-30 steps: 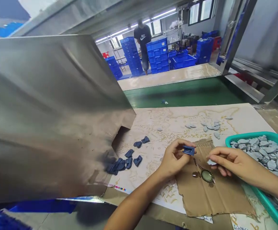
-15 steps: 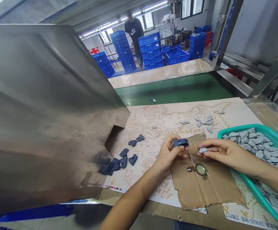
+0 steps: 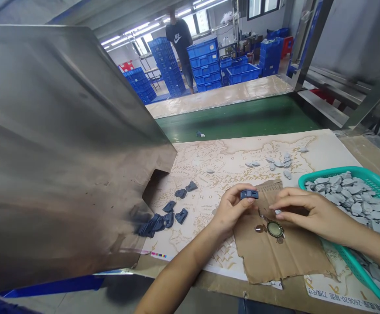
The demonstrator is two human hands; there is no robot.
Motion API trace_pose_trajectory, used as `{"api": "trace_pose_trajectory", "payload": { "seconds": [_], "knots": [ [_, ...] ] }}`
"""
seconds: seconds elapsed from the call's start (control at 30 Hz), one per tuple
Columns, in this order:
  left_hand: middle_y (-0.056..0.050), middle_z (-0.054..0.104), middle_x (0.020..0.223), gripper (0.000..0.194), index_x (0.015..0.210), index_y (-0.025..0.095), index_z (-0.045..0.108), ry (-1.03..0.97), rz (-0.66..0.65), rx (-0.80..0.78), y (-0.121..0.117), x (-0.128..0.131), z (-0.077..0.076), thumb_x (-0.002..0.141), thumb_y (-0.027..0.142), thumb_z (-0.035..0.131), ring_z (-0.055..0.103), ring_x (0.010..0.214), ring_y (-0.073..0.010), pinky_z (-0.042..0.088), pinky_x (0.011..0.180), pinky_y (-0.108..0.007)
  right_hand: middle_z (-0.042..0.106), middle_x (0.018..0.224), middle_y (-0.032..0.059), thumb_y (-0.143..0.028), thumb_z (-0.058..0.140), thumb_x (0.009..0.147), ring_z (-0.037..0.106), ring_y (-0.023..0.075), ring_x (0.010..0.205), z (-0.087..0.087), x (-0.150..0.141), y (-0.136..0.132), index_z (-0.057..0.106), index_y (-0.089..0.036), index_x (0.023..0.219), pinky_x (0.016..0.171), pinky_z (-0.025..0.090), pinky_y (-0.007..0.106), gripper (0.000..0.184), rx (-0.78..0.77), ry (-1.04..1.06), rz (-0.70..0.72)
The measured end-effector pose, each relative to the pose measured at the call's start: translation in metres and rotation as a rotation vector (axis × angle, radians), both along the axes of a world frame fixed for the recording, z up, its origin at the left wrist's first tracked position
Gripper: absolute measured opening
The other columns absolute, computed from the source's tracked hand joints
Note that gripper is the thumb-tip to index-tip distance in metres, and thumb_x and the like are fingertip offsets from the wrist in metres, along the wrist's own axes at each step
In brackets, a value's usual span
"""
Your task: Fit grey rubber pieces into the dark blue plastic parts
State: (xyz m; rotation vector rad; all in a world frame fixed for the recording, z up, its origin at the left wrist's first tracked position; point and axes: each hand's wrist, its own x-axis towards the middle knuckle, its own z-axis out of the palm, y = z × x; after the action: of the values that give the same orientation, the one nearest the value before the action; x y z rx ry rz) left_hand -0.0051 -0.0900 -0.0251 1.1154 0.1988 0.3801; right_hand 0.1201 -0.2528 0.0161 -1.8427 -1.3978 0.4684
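- Since the earlier view, the right hand (image 3: 310,211) has dropped lower over the cardboard, its fingers now nearly covering the grey chip (image 3: 277,212); the left hand (image 3: 231,210) has barely shifted
- Far left, a bent steel sheet (image 3: 62,131) leans over the bench; its notched edge stands beside the dark blue pieces (image 3: 180,213), which lie in a loose group on a printed map sheet (image 3: 206,163), perhaps set there to stay within reach
- The hands are apart; the left thumb and fingers clamp a dark blue plastic piece (image 3: 249,194) upright, apparently to show its slotted face
- A torn brown cardboard (image 3: 275,261) lies under both hands, seemingly as a work pad, with a round brass-framed pendant (image 3: 274,229) on it
- The right fingers appear to pinch the chip, though they hide most of it
- Far right, a teal plastic basket (image 3: 327,175) of grey pieces (image 3: 351,201) sits beside the right hand, probably for easy reach
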Motion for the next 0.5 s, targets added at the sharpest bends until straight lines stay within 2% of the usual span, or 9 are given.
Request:
{"api": "trace_pose_trajectory", "payload": {
  "seconds": [0.1, 0.27, 0.4, 0.5],
  "knots": [
    [-0.003, 0.062, 0.094, 0.047, 0.088, 0.019, 0.069, 0.000, -0.035, 0.039, 0.003, 0.000, 0.000, 0.060, 0.052, 0.084, 0.058, 0.078, -0.0113, 0.053, 0.063, -0.020, 0.072, 0.084, 0.0054, -0.042, 0.054, 0.088, 0.068, 0.0179, 0.074, 0.000, 0.002, -0.003, 0.075, -0.023, 0.090, 0.065, 0.053, 0.029, 0.029, -0.046, -0.033, 0.109],
    [-0.001, 0.061, 0.074, 0.054, 0.086, 0.016, 0.066, 0.074, -0.037, 0.067, 0.005, 0.002, 0.005, 0.057, 0.059, 0.083, 0.057, 0.063, -0.0100, 0.051, 0.055, -0.020, 0.074, 0.088, 0.0041, -0.037, 0.047, 0.094, 0.070, 0.0172, 0.077, -0.007, 0.004, -0.008, 0.074, -0.022, 0.098, 0.064, 0.052, 0.027, 0.031, -0.110, -0.111, 0.277],
    [-0.002, 0.062, 0.073, 0.057, 0.084, 0.014, 0.064, 0.198, 0.030, 0.042, 0.001, 0.001, 0.008, 0.053, 0.057, 0.084, 0.056, 0.063, -0.0097, 0.048, 0.050, -0.018, 0.074, 0.090, 0.0054, -0.037, 0.044, 0.097, 0.070, 0.0176, 0.080, -0.015, 0.004, -0.008, 0.073, -0.018, 0.093, 0.068, 0.053, 0.027, 0.035, -0.139, -0.150, 0.350],
    [-0.003, 0.064, 0.076, 0.053, 0.084, 0.014, 0.063, 0.232, 0.028, 0.048, -0.002, -0.001, 0.010, 0.055, 0.053, 0.084, 0.057, 0.065, -0.0097, 0.046, 0.048, -0.015, 0.073, 0.089, 0.0064, -0.037, 0.042, 0.098, 0.069, 0.0187, 0.081, -0.018, 0.005, -0.007, 0.073, -0.018, 0.092, 0.068, 0.053, 0.029, 0.038, -0.129, -0.203, 0.356]
  ]
}}
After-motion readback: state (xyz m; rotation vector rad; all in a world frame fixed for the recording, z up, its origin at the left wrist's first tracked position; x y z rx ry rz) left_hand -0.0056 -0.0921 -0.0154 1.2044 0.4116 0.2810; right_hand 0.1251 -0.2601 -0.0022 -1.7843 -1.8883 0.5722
